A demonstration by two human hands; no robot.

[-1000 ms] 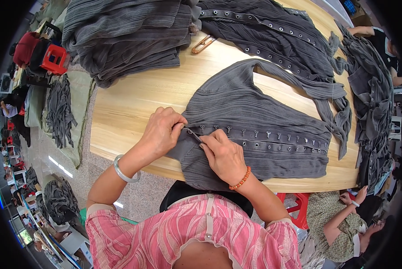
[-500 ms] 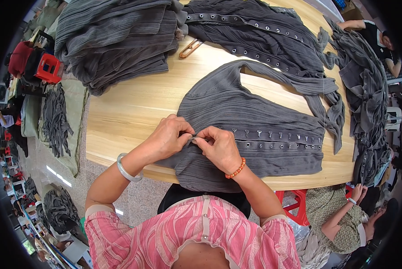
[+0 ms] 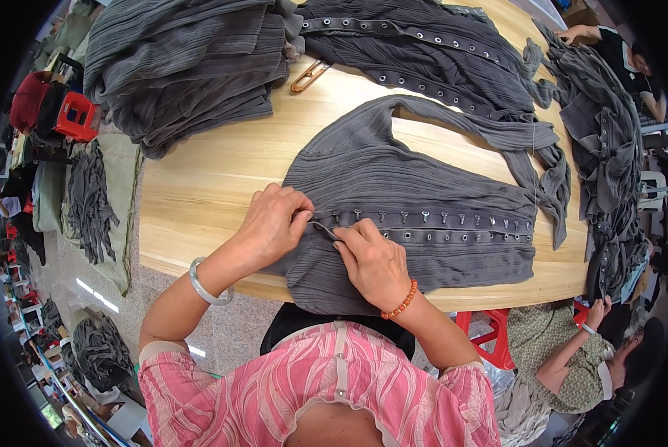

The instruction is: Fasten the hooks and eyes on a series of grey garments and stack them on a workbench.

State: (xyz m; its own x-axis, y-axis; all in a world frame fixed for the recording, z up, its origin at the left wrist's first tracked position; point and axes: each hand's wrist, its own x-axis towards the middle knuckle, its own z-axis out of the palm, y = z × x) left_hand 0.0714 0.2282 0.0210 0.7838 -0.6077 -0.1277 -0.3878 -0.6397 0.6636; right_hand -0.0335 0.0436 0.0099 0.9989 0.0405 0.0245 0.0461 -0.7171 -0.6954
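A dark grey ribbed cardigan (image 3: 453, 182) lies on the wooden table (image 3: 200, 190), its long sleeves stretched off to the far right. A row of metal hooks (image 3: 426, 216) runs along one front edge, and a row of metal eyelets (image 3: 464, 238) along the other, side by side. My left hand (image 3: 274, 223) is closed, pinching the cardigan's edge at the left end of these rows. Close beside it, my right hand (image 3: 375, 264) is closed on the eyelet edge, thumb and fingertips on the fabric. The edges gape slightly between my hands.
Thread snips (image 3: 309, 77) lie beyond the cardigan, beside a tall pile of folded grey garments (image 3: 192, 67). Another eyelet garment (image 3: 423, 52) is spread at the far side. More garments (image 3: 606, 156) heap at the right edge, where co-workers sit. A red stool (image 3: 490, 339) stands below the table.
My right hand has moved away from my left, to the right and toward me, uncovering hooks near the left end. My left hand has shifted slightly left and still pinches the edge.
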